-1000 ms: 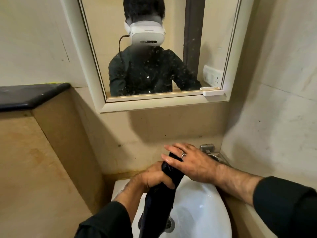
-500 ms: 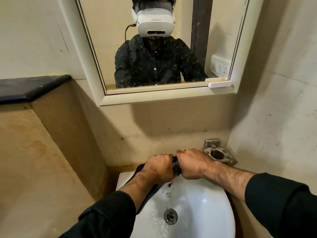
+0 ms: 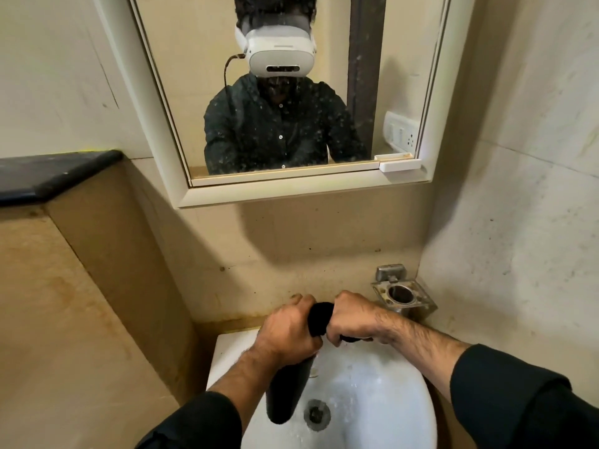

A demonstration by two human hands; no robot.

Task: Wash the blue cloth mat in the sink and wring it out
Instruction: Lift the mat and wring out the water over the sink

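Note:
The blue cloth mat (image 3: 319,320), dark and wet, is bunched into a thick roll above the white sink (image 3: 382,393). My left hand (image 3: 288,332) grips the roll on its left side, and a long end of the cloth hangs down from this fist into the basin. My right hand (image 3: 351,319) is clenched on the roll's right side, close against the left fist. Both fists sit over the back of the basin. Water drops lie on the basin around the drain (image 3: 317,414).
A metal holder (image 3: 403,294) is fixed to the wall just right of my right hand. A framed mirror (image 3: 291,189) hangs above the sink and shows a person in a dark shirt. A dark stone ledge (image 3: 55,173) tops the low wall at left.
My right hand went from lying flat on the cloth to a tight fist beside the left. The cloth is now bunched between both fists, with its end hanging from the left.

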